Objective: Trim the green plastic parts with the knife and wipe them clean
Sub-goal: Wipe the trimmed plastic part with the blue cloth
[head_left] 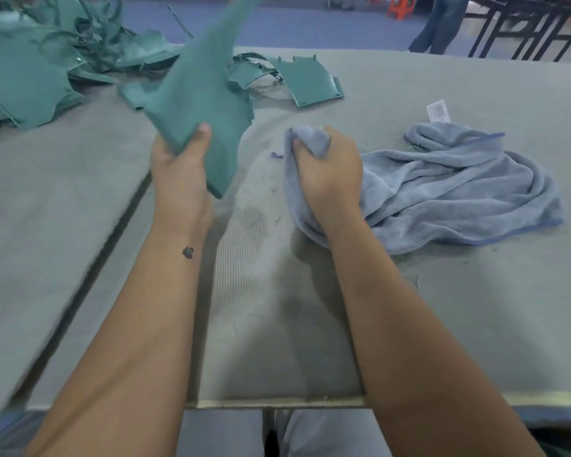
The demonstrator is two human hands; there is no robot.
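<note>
The right hand (327, 166) is bunching a corner of the grey-blue cloth (459, 189) on the table (475, 308) & the left hand (178, 166), thumb on top, is pinching the lifted green part (205, 84), so I think wiping w/ firm strokes along its edges, away from the pile of parts (30, 70) behind, is working best.

Bare table (459, 324) nearby; green parts (30, 77) crowd far-left, towel (459, 192) lies right.
</note>
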